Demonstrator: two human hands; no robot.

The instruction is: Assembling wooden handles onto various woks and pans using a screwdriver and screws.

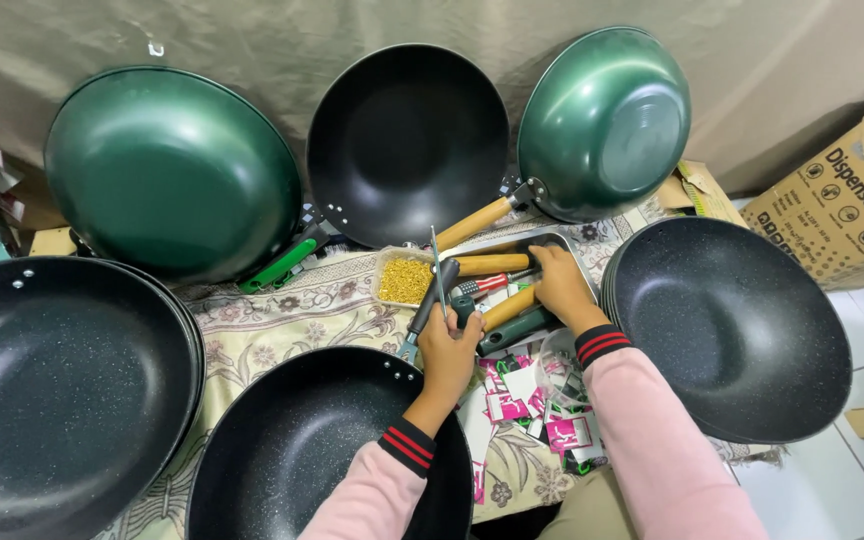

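Note:
My left hand (449, 352) grips a screwdriver (439, 272) that points up and away, just past the rim of a black speckled wok (292, 450) in front of me. My right hand (559, 287) reaches into a dark tray (552, 240) and closes on a wooden pan handle (507, 308). More wooden handles (492, 264) and green ones (517, 328) lie in that tray. A small clear box of yellow screws (404, 280) sits left of the tray. Both sleeves are pink with red-striped black cuffs.
Woks ring the patterned cloth (282, 315): a black stack (52, 390) left, a black stack (737, 330) right, two green ones (167, 170) (607, 120) and a black one (407, 140) leaning on the back wall. Pink labels (542, 415) lie near me. A cardboard box (847, 200) stands right.

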